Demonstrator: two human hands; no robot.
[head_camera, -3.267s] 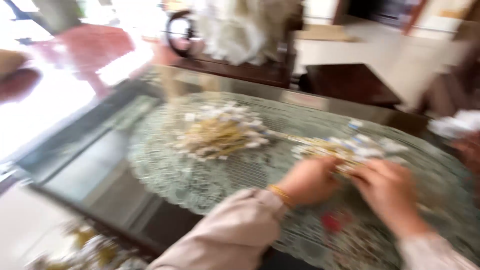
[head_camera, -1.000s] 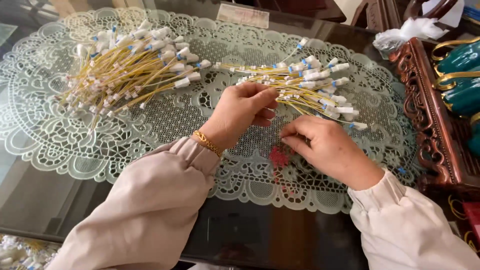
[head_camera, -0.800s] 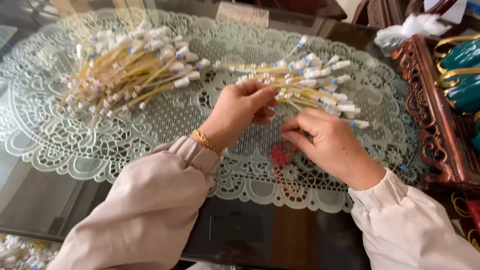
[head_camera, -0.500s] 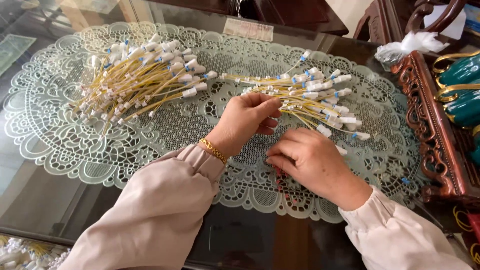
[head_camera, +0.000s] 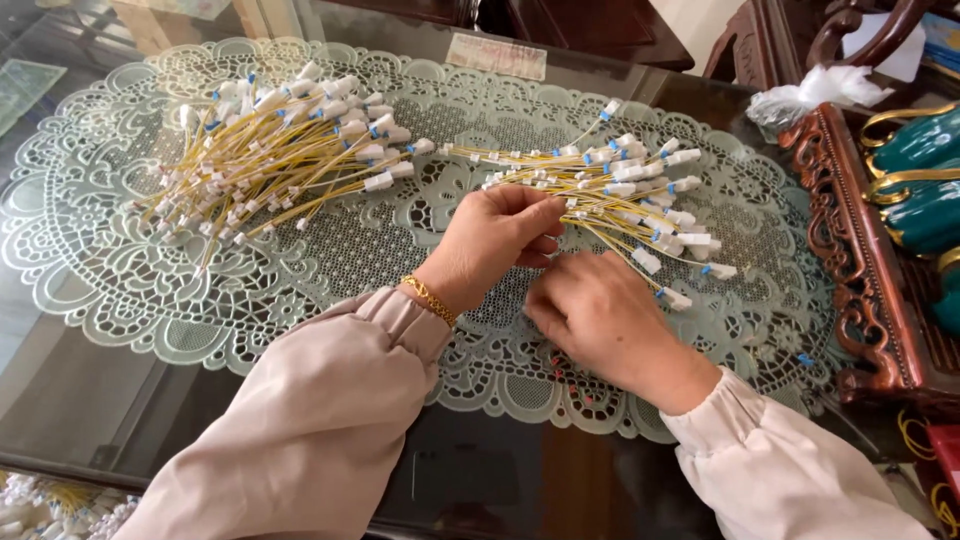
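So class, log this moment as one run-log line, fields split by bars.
left hand: pinching yellow cables with white plug ends | right hand: knuckles up beside it, grip hidden | second yellow cable pile: untouched | pale lace mat

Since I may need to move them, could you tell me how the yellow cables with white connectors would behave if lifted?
Probably floppy: the yellow cables are thin and lie bent and splayed. Likely light, given their small white connectors. Loose ones in the pile would likely tangle or slip out.
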